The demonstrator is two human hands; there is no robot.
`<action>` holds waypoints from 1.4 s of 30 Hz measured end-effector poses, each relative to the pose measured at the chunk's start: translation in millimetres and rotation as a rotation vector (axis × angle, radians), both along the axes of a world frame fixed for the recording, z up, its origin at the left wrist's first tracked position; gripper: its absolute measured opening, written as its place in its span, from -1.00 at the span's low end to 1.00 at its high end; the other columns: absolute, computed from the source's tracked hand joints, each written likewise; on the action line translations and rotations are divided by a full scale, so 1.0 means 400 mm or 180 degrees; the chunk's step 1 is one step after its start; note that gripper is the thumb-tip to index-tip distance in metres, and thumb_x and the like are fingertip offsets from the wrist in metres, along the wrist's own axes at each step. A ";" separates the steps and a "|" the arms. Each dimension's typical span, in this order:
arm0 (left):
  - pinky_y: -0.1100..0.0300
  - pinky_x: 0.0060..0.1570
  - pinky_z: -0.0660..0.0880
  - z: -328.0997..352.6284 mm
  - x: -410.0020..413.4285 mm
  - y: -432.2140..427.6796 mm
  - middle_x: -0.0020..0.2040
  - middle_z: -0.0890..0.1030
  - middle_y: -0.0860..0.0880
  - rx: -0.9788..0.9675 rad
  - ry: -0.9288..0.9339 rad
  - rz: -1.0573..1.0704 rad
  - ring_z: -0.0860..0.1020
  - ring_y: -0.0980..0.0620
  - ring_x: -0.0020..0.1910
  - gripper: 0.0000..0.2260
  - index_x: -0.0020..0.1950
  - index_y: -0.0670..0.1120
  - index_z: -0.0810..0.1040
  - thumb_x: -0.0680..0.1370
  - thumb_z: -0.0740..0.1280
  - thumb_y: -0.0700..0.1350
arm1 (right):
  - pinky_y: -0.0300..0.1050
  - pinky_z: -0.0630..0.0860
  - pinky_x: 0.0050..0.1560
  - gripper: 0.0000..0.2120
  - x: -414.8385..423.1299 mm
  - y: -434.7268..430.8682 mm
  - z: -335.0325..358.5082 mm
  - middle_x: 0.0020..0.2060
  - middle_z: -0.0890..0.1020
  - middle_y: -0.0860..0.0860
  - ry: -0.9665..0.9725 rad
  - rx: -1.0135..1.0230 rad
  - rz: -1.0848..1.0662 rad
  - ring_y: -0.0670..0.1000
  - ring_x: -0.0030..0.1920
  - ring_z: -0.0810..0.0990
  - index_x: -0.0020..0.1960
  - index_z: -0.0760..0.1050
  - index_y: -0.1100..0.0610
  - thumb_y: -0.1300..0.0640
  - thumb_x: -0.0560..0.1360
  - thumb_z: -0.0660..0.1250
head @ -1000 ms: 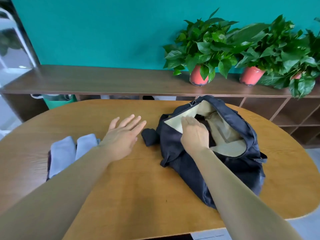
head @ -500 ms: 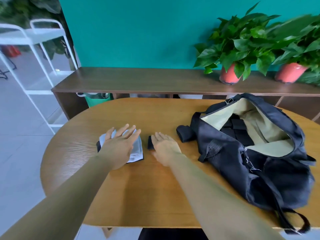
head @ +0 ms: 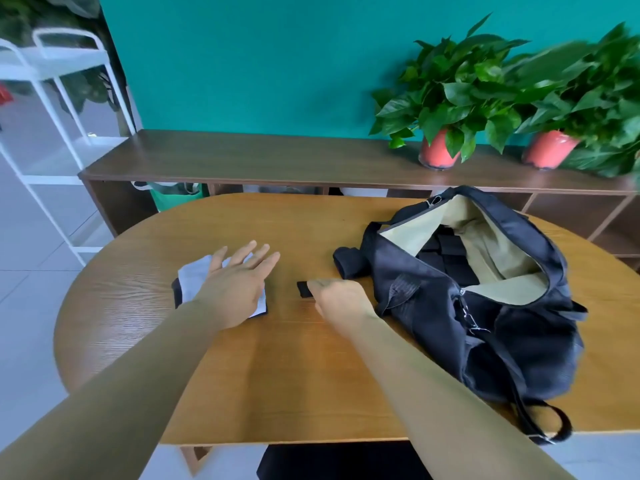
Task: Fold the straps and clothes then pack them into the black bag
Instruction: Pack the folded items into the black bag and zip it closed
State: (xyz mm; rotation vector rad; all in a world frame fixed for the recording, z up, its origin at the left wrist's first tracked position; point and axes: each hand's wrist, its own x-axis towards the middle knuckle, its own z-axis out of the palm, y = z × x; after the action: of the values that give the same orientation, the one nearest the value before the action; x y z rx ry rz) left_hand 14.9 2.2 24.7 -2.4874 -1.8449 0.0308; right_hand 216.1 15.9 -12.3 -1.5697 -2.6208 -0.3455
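The right hand now has its fingers curled down onto a small black folded strap, which lies on the table just to the left of the black bag. Half a second ago this hand lay flat over the same strap, and a second ago it was inside the bag. So it appears one piece is already packed and the hand is now taking the next one.

The left hand is spread with straight fingers over a pale grey folded cloth, further left of the bag. It has come there within the last second and holds nothing. I cannot tell whether it presses on the cloth.

The bag stands open and shows a cream lining with dark folded pieces inside. A black rolled piece touches its left end. I judge that the strap, the cloth and maybe this roll are still to be packed.

No brand, label or writing can be read anywhere.
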 end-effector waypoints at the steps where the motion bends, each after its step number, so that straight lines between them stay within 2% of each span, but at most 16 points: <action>1: -0.08 0.47 -0.20 0.006 0.019 0.000 0.58 -0.08 0.09 0.0027 -0.0007 -0.0031 -0.19 0.09 0.54 -0.49 0.56 0.09 -0.11 0.66 0.01 -0.14 | -0.19 0.15 -0.47 -0.83 0.015 -0.011 0.010 -0.35 0.54 -0.01 0.0182 0.0263 0.0067 0.03 -0.39 0.52 -0.18 0.49 0.15 0.31 0.27 0.38; 3: -0.08 0.47 -0.21 0.020 0.064 0.003 0.58 -0.09 0.09 0.0055 -0.0049 -0.0100 -0.18 0.09 0.54 -0.47 0.56 0.09 -0.11 0.65 0.02 -0.16 | -0.23 0.05 -0.50 -0.89 0.054 -0.033 0.040 -0.45 0.45 -0.04 0.0634 0.0843 0.0255 0.00 -0.49 0.44 -0.29 0.46 0.13 0.28 0.27 0.20; 5: -0.08 0.47 -0.21 0.033 0.119 0.007 0.58 -0.09 0.09 0.0075 -0.0116 -0.0207 -0.18 0.09 0.54 -0.46 0.56 0.08 -0.10 0.63 0.03 -0.17 | -0.21 0.07 -0.50 -0.77 0.106 -0.049 0.062 -0.43 0.46 -0.03 0.1045 0.1290 0.0318 -0.02 -0.46 0.42 -0.26 0.48 0.15 0.28 0.29 0.05; 8: -0.08 0.48 -0.21 0.048 0.208 0.017 0.58 -0.08 0.07 0.0144 -0.0222 -0.0397 -0.17 0.08 0.54 -0.45 0.56 0.08 -0.09 0.63 0.03 -0.18 | -0.22 0.16 -0.51 -0.76 0.197 -0.058 0.111 -0.42 0.48 -0.01 0.1266 0.1705 0.0154 -0.05 -0.40 0.36 -0.21 0.48 0.15 0.32 0.29 0.06; 9: -0.08 0.48 -0.21 0.051 0.238 0.021 0.58 -0.08 0.07 0.0154 -0.0243 -0.0449 -0.17 0.08 0.54 -0.45 0.56 0.08 -0.09 0.63 0.04 -0.18 | -0.22 0.11 -0.50 -0.76 0.232 -0.056 0.120 -0.44 0.46 0.00 0.1242 0.1781 0.0038 -0.02 -0.41 0.31 -0.20 0.44 0.14 0.33 0.27 0.06; 12: -0.08 0.47 -0.23 0.054 0.319 0.035 0.58 -0.10 0.08 0.0179 -0.0250 -0.0589 -0.19 0.09 0.54 -0.44 0.56 0.09 -0.11 0.64 0.06 -0.18 | -0.22 0.04 -0.47 -0.78 0.336 -0.061 0.116 -0.47 0.37 -0.01 0.1192 0.1637 -0.0381 -0.02 -0.45 0.15 -0.23 0.37 0.12 0.38 0.22 0.15; 17: -0.08 0.47 -0.26 0.050 0.420 0.056 0.57 -0.14 0.09 0.0093 -0.0185 -0.0761 -0.21 0.09 0.53 -0.44 0.56 0.08 -0.15 0.64 0.03 -0.18 | -0.32 0.03 -0.49 -0.82 0.468 -0.054 0.085 -0.48 0.48 0.00 0.0819 0.1171 -0.0802 0.03 -0.53 0.46 -0.26 0.51 0.17 0.37 0.17 0.30; 20: -0.08 0.47 -0.26 0.047 0.456 0.073 0.57 -0.15 0.08 0.0057 -0.0156 -0.0841 -0.23 0.09 0.53 -0.46 0.57 0.07 -0.14 0.65 0.02 -0.18 | -0.34 -0.24 -0.47 -0.60 0.501 -0.007 0.076 -0.54 0.34 -0.01 0.0660 0.0912 -0.1091 0.06 -0.59 0.30 -0.35 0.36 0.12 0.44 0.01 0.48; 22: -0.09 0.47 -0.26 0.041 0.468 0.085 0.57 -0.17 0.07 0.0041 -0.0121 -0.0874 -0.24 0.09 0.53 -0.45 0.57 0.07 -0.14 0.64 0.02 -0.20 | -0.34 -0.28 -0.46 -0.44 0.511 0.034 0.068 -0.52 0.24 -0.05 0.0590 0.0835 -0.1140 0.03 -0.56 0.18 -0.35 0.23 0.08 0.44 -0.08 0.52; 24: -0.09 0.47 -0.26 0.032 0.472 0.098 0.57 -0.18 0.07 0.0043 -0.0083 -0.0896 -0.24 0.08 0.53 -0.44 0.56 0.07 -0.14 0.64 0.02 -0.21 | -0.34 -0.26 -0.49 -0.45 0.514 0.075 0.056 -0.52 0.30 -0.05 0.0533 0.0789 -0.1177 0.00 -0.57 0.26 -0.35 0.23 0.08 0.43 -0.06 0.52; 26: -0.10 0.47 -0.25 0.024 0.470 0.109 0.57 -0.18 0.08 0.0029 -0.0069 -0.0915 -0.24 0.08 0.53 -0.45 0.56 0.06 -0.14 0.64 0.02 -0.20 | -0.30 -0.06 -0.56 -0.60 0.514 0.098 0.047 -0.41 0.46 0.00 0.0401 0.0527 -0.1147 0.02 -0.43 0.51 -0.30 0.35 0.13 0.44 0.06 0.47; 27: -0.10 0.48 -0.25 0.022 0.468 0.112 0.57 -0.18 0.08 0.0024 -0.0058 -0.0924 -0.24 0.08 0.53 -0.45 0.56 0.06 -0.14 0.64 0.02 -0.20 | -0.24 0.16 -0.53 -0.69 0.514 0.107 0.037 -0.27 0.54 0.04 0.0353 0.0373 -0.1054 0.06 -0.21 0.60 -0.18 0.44 0.17 0.44 0.19 0.42; 28: -0.10 0.48 -0.24 0.020 0.466 0.115 0.57 -0.18 0.08 0.0017 -0.0044 -0.0929 -0.24 0.08 0.53 -0.45 0.56 0.06 -0.14 0.64 0.02 -0.20 | -0.14 0.37 -0.37 -0.72 0.512 0.113 0.026 -0.07 0.56 0.06 0.0303 0.0221 -0.1040 0.09 0.04 0.58 0.00 0.46 0.20 0.40 0.32 0.36; 30: -0.10 0.48 -0.24 0.017 0.462 0.118 0.57 -0.17 0.08 0.0004 -0.0027 -0.0933 -0.23 0.08 0.53 -0.44 0.56 0.06 -0.14 0.63 0.03 -0.22 | -0.06 0.48 0.02 -0.66 0.515 0.114 0.011 0.22 0.49 0.07 0.0037 -0.0197 -0.1166 0.06 0.34 0.40 0.25 0.38 0.20 0.31 0.48 0.25; 36: -0.09 0.47 -0.25 0.013 0.451 0.119 0.57 -0.14 0.07 0.0094 -0.0056 -0.0941 -0.24 0.08 0.53 -0.38 0.56 0.07 -0.13 0.61 0.09 -0.26 | -0.09 0.42 0.24 -0.51 0.507 0.101 0.029 0.41 0.35 0.04 -0.0101 -0.0389 -0.1304 -0.02 0.49 0.18 0.45 0.21 0.17 0.30 0.54 0.18; 42: -0.09 0.47 -0.26 0.049 0.404 0.083 0.57 -0.13 0.09 0.0185 -0.0117 -0.0861 -0.21 0.09 0.54 -0.41 0.56 0.08 -0.11 0.62 0.08 -0.23 | -0.11 0.44 0.21 -0.53 0.488 0.054 0.079 0.36 0.41 0.04 0.0075 -0.0164 -0.1438 0.00 0.44 0.27 0.40 0.27 0.15 0.33 0.51 0.21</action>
State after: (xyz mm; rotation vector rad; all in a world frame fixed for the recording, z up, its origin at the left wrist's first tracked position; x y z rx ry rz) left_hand 176.4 35.4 44.1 -2.6879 -1.4813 -0.0770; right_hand 411.4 37.6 19.1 -2.1616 -2.2499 -0.2795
